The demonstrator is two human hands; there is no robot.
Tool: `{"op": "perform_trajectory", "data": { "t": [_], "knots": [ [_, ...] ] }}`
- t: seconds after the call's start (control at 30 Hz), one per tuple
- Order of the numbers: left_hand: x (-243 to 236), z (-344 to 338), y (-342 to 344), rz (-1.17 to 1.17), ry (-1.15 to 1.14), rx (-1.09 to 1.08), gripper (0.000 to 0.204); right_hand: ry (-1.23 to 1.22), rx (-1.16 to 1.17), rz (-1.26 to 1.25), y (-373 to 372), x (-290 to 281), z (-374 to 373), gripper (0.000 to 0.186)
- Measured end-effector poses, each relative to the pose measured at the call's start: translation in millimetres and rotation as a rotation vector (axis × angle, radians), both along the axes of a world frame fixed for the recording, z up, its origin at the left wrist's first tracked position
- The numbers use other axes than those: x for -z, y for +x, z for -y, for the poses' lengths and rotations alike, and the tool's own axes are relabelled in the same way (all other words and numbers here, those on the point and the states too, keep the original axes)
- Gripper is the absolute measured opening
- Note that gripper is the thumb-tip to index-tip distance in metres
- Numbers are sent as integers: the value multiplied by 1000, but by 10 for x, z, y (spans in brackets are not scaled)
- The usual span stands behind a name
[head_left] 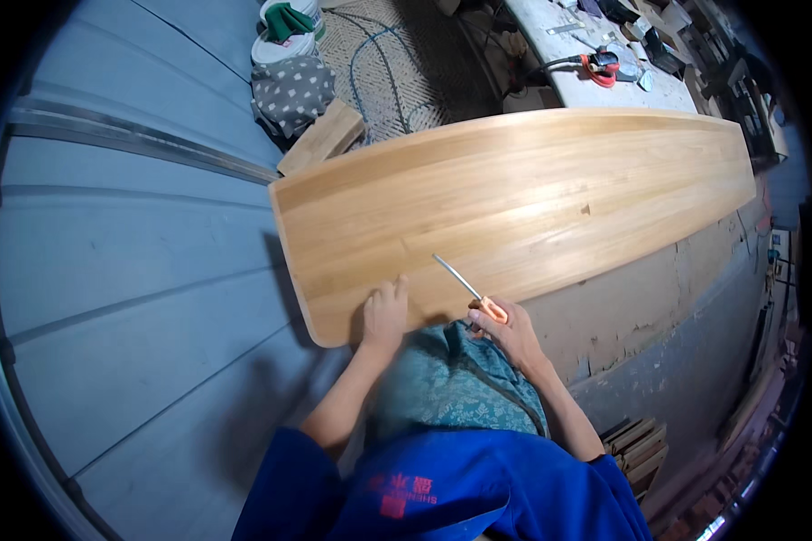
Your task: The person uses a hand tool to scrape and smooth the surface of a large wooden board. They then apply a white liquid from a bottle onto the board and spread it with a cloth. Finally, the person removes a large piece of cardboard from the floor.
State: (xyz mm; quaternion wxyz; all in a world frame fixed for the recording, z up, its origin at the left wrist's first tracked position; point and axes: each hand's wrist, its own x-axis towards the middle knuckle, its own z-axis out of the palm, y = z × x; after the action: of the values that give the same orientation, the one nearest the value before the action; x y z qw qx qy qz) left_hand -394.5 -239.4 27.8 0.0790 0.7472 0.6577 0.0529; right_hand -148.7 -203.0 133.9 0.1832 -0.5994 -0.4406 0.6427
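Observation:
A long pale wooden board [514,198] with rounded corners lies across my view. My left hand [385,316] rests on its near left part, fingers extended over the wood. My right hand [505,329] grips a tool [493,309] with an orange handle and a long thin metal shaft, which points forward and left above the board. A small dark mark [585,209] shows on the board's right half. My teal patterned apron [451,379] is just below the board's near edge.
A pale blue panel wall [117,234] runs along the left. Behind the board are wood blocks [320,140], white buckets [284,50], grey patterned cloth [293,90], hoses on the floor and a work table [568,90] with assorted tools. Stacked wood pieces [636,451] stand at lower right.

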Motion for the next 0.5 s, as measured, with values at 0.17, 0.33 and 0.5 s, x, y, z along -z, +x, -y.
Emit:
{"op": "perform_trajectory", "data": {
  "t": [0.17,0.33,0.5],
  "knots": [
    [54,134,-396,-91,-58,-111,48,-144,21,-310,-484,-412,-251,42],
    [-553,-13,-1477,2,200,-358,40,-122,363,-747,-1393,-141,-283,43],
    [-1459,-118,-2334,-187,473,-568,42,-242,606,-1295,-2600,-555,-628,33]
  ]
}}
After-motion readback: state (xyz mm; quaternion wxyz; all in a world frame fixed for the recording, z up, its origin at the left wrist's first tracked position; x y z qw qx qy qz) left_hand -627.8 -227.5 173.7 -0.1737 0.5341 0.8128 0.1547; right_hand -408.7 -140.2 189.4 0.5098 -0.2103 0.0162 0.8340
